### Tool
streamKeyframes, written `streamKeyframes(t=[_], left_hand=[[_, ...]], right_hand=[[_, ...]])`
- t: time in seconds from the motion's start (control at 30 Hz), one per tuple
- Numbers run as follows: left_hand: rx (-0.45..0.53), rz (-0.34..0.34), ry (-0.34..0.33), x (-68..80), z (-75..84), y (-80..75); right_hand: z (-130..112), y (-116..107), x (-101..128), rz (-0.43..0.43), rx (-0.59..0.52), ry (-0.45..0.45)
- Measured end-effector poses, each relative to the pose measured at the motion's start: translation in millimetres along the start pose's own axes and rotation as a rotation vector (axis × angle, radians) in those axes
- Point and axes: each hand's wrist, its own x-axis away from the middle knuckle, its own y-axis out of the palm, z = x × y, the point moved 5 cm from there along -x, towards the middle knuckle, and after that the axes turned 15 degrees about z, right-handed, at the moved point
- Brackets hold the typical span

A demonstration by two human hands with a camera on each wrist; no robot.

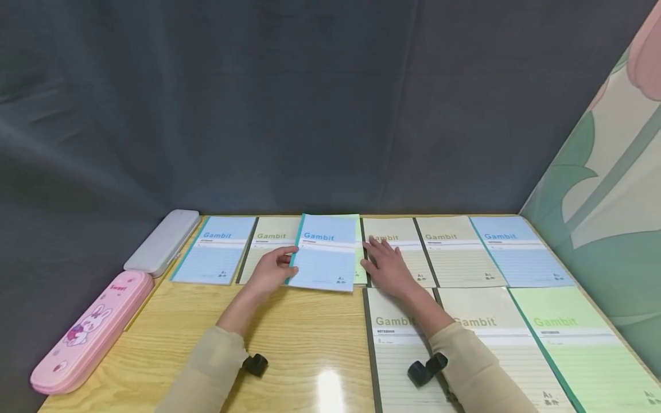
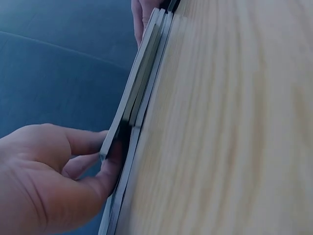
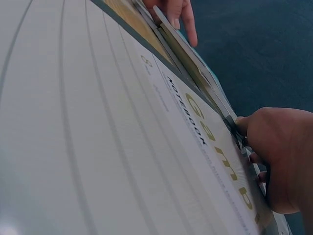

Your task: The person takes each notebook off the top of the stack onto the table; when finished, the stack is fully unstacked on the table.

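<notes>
A light blue Gambit notebook (image 1: pixel 325 258) lies askew on top of a pale green notebook (image 1: pixel 360 258) in the middle of the back row. My left hand (image 1: pixel 285 265) pinches its left edge, thumb under and fingers over, and that edge is raised a little off the stack (image 2: pixel 128 110). My right hand (image 1: pixel 370 256) rests flat on a beige notebook (image 1: pixel 408 252), its fingertips touching the right edge of the stack. In the right wrist view my right hand (image 3: pixel 244 134) sits against the stack's edge, and the left hand's fingers (image 3: pixel 178 14) show at the far end.
More Gambit notebooks fill the back row: blue (image 1: pixel 217 252), beige (image 1: pixel 265 244), beige (image 1: pixel 454 252), blue (image 1: pixel 518 252). Three larger ones lie in front at the right (image 1: pixel 397 350). A pink pencil case (image 1: pixel 90 332) and a white one (image 1: pixel 162 241) lie along the table's left edge.
</notes>
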Motion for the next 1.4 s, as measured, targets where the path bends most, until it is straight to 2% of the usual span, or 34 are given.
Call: streamKeyframes(t=[0.13,0.23,0.4,0.6,0.9,1.17,1.4], left_hand=[[0.007,-0.024,-0.004,3.2,-5.1,-7.7],[-0.027,-0.026,0.003,7.6,-7.0,-13.3],[-0.078,-0.025,-0.012,19.2,-7.4,-20.5],[-0.076,-0.043,-0.029,36.5,-9.6,-24.4],[0.094,-0.058,-0.101,65.1,-16.6,-23.5],[0.132,-0.1,-0.117,91.5,-22.1,-21.1],[0.168,-0.181,-0.126,113.4,-26.7,-16.8]], right_hand=[[-0.9,0.4,0.1,-0.003,0.005,0.003],[-0.6,0.4,-0.1,-0.004,0.005,0.004],[0.2,0.0,-0.2,0.0,0.006,-0.002],[0.5,0.3,0.5,-0.004,0.01,-0.003],[0.9,0.5,-0.4,0.001,0.002,0.006],[2.1,1.3,-1.5,0.0,-0.001,0.002],[0.0,-1.4,0.1,-0.02,-0.011,0.002]])
